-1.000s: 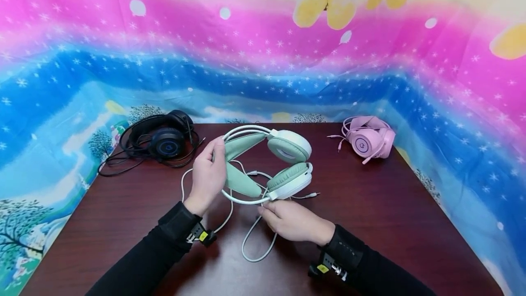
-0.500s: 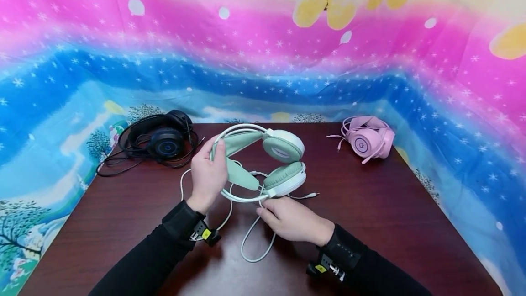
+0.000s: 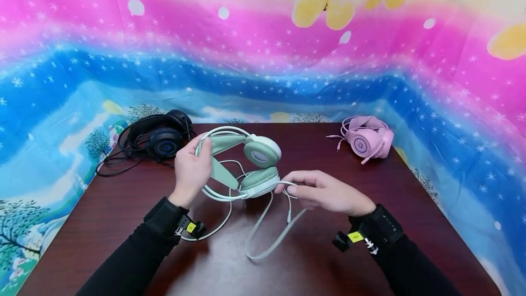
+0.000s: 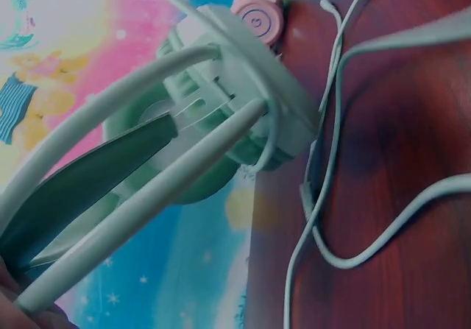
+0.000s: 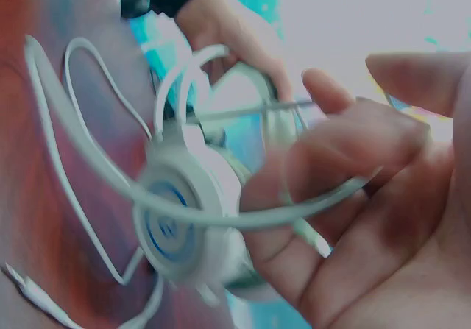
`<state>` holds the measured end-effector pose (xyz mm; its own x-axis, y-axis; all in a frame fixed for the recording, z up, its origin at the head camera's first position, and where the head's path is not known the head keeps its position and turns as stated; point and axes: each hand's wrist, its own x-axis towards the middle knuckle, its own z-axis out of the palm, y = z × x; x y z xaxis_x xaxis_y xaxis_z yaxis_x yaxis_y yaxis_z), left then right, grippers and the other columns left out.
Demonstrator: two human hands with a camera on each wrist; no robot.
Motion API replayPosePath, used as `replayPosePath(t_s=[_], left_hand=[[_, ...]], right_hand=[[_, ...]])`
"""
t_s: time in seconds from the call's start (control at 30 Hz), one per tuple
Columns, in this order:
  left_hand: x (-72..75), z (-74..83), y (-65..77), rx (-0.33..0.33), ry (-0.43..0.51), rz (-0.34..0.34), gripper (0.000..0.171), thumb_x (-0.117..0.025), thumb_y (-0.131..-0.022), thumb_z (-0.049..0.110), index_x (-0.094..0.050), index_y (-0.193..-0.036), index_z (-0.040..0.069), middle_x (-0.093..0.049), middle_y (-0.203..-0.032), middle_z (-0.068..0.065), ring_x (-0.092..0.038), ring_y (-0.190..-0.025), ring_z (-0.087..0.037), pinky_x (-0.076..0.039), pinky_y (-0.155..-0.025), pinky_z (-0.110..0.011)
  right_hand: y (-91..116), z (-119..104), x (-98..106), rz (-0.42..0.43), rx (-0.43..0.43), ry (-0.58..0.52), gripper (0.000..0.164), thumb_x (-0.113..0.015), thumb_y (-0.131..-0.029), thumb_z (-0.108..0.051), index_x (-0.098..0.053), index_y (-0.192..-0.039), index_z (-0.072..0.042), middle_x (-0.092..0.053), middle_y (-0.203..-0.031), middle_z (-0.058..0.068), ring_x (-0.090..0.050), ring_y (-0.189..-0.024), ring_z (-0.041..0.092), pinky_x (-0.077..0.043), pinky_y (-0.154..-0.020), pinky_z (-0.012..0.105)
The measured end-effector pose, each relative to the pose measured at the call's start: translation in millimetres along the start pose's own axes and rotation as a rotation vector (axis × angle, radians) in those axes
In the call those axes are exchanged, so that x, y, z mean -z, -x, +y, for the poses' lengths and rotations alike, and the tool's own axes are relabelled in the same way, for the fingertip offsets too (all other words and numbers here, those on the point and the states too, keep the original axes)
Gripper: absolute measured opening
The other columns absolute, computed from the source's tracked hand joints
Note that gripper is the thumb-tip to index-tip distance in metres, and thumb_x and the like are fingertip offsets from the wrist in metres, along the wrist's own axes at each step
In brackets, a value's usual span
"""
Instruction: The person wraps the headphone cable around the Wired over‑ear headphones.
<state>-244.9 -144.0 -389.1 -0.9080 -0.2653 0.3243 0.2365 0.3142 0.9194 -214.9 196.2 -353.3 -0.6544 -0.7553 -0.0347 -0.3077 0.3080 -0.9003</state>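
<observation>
My left hand (image 3: pixel 191 168) grips the headband of a white-and-green headset (image 3: pixel 263 150), its ear cups pointing right above the table. Close up in the left wrist view are the white headband tubes (image 4: pixel 143 204) and a green inner pad (image 4: pixel 96 178). Beside the nearer ear cup, my right hand (image 3: pixel 333 191) pinches the headset's white cable (image 3: pixel 254 257) between thumb and fingers. A loop of it hangs down toward the table. In the right wrist view the cable crosses in front of the ear cup's round logo (image 5: pixel 169 230); a plug (image 5: pixel 29 288) shows at lower left.
A black headset (image 3: pixel 164 143) with its coiled cable lies at the back left of the dark wooden table (image 3: pixel 394 241). At the back right sits a pink headset (image 3: pixel 363 143) with a bundled cable. Printed cloth (image 3: pixel 263 49) hangs around the table's far sides.
The left hand has carried the white-and-green headset leftward. My right hand has gone from below the nearer ear cup up and to the right, drawing the cable with it.
</observation>
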Motion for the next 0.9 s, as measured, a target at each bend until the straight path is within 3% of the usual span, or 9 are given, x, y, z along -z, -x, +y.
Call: replayPosePath(t_s=[0.1,0.2,0.33,0.47,0.57,0.63,0.77,0.9], left_hand=[[7.0,3.6,-2.4,0.061,0.020,-0.057,0.038,-0.056,-0.116,0.032,-0.073,-0.144,0.014,-0.081,-0.114,-0.021,-0.068,-0.082,0.002,-0.055,-0.072,-0.017],[11.8,8.7,-2.7,0.151,0.071,-0.138,0.039,-0.055,-0.116,0.033,-0.073,-0.144,0.012,-0.080,-0.120,-0.021,-0.071,-0.081,0.000,-0.059,-0.073,-0.019],[12.0,12.4,-0.5,0.238,0.111,-0.265,0.040,-0.055,-0.116,0.032,-0.071,-0.145,0.010,-0.079,-0.126,-0.018,-0.073,-0.080,-0.002,-0.061,-0.073,-0.023],[8.6,10.5,2.7,0.281,0.099,-0.371,0.041,-0.055,-0.115,0.034,-0.072,-0.143,0.008,-0.083,-0.099,-0.005,-0.070,-0.070,-0.005,-0.057,-0.065,-0.023],[7.8,6.7,4.4,0.331,0.096,-0.437,0.043,-0.055,-0.115,0.038,-0.074,-0.139,0.007,-0.076,-0.075,0.004,-0.064,-0.058,-0.006,-0.047,-0.054,-0.023],[8.8,4.1,5.4,0.368,0.110,-0.477,0.044,-0.055,-0.116,0.039,-0.073,-0.138,0.006,-0.071,-0.070,0.006,-0.062,-0.056,-0.007,-0.041,-0.050,-0.023],[11.9,0.3,6.9,0.409,0.158,-0.547,0.046,-0.055,-0.116,0.038,-0.068,-0.142,0.003,-0.073,-0.072,0.006,-0.062,-0.054,-0.005,-0.038,-0.048,-0.022],[11.9,-0.1,10.7,0.415,0.225,-0.626,0.048,-0.056,-0.116,0.035,-0.065,-0.146,-0.002,-0.077,-0.076,0.005,-0.070,-0.057,-0.004,-0.046,-0.049,-0.019]], right_hand=[[5.1,1.7,11.6,0.074,0.014,0.108,0.028,-0.053,-0.118,-0.027,-0.074,-0.136,-0.028,-0.074,-0.118,-0.005,-0.066,-0.096,0.008,-0.058,-0.086,0.026],[4.6,5.8,18.5,0.220,0.047,0.258,0.025,-0.058,-0.116,-0.027,-0.077,-0.131,-0.032,-0.077,-0.123,-0.012,-0.069,-0.113,0.007,-0.057,-0.099,0.026],[-5.2,13.7,19.9,0.403,0.153,0.458,0.019,-0.068,-0.111,-0.023,-0.080,-0.124,-0.030,-0.079,-0.111,-0.013,-0.068,-0.101,0.006,-0.054,-0.090,0.024],[-18.1,17.9,16.8,0.500,0.268,0.575,0.016,-0.076,-0.105,-0.017,-0.082,-0.117,-0.027,-0.073,-0.098,-0.012,-0.059,-0.085,0.005,-0.048,-0.076,0.022],[-25.0,19.4,16.7,0.510,0.299,0.573,0.017,-0.078,-0.103,-0.014,-0.084,-0.116,-0.024,-0.070,-0.096,-0.013,-0.056,-0.082,0.004,-0.046,-0.073,0.022],[-28.2,21.3,19.0,0.486,0.297,0.545,0.018,-0.077,-0.104,-0.013,-0.084,-0.118,-0.023,-0.070,-0.095,-0.011,-0.056,-0.081,0.006,-0.045,-0.072,0.023],[-31.0,28.2,27.7,0.450,0.251,0.474,0.023,-0.071,-0.107,-0.012,-0.083,-0.124,-0.022,-0.070,-0.096,-0.005,-0.063,-0.085,0.015,-0.050,-0.076,0.025],[-32.3,39.2,36.2,0.489,0.161,0.417,0.021,-0.068,-0.110,-0.015,-0.081,-0.125,-0.022,-0.073,-0.103,-0.005,-0.071,-0.093,0.016,-0.057,-0.083,0.027]])
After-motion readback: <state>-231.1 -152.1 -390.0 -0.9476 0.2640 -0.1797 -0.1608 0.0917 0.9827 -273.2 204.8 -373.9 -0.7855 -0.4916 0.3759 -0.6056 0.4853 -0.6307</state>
